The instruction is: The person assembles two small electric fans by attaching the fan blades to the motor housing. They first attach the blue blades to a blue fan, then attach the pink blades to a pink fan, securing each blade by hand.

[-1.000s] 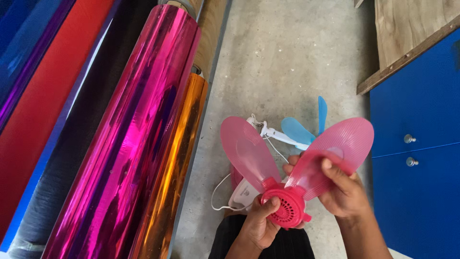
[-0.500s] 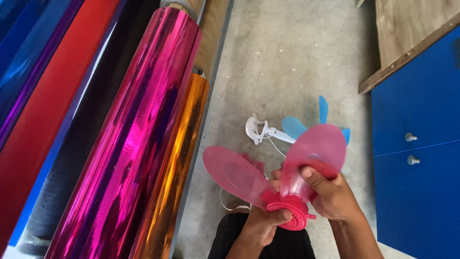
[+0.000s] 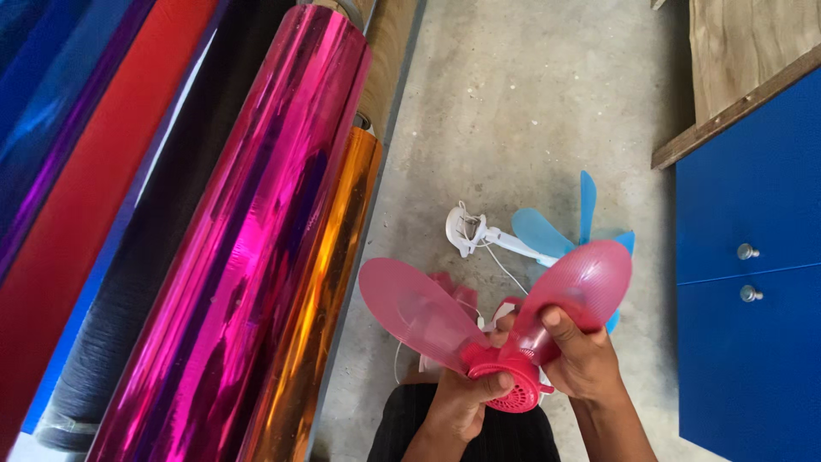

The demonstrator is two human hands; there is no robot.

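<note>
Now my left hand (image 3: 462, 402) clamps the pink fan (image 3: 505, 338) at its hub, low centre; right hand (image 3: 581, 359) grips the right blade, which runs up & right from it.

Left hand (image 3: 457, 402) and right hand (image 3: 586, 364): bare, no gloves, rings or watch visible. Forearms bare, no sleeves in view. Black ribbed fabric garment (image 3: 462, 428) shows below, between the forearms.
</note>
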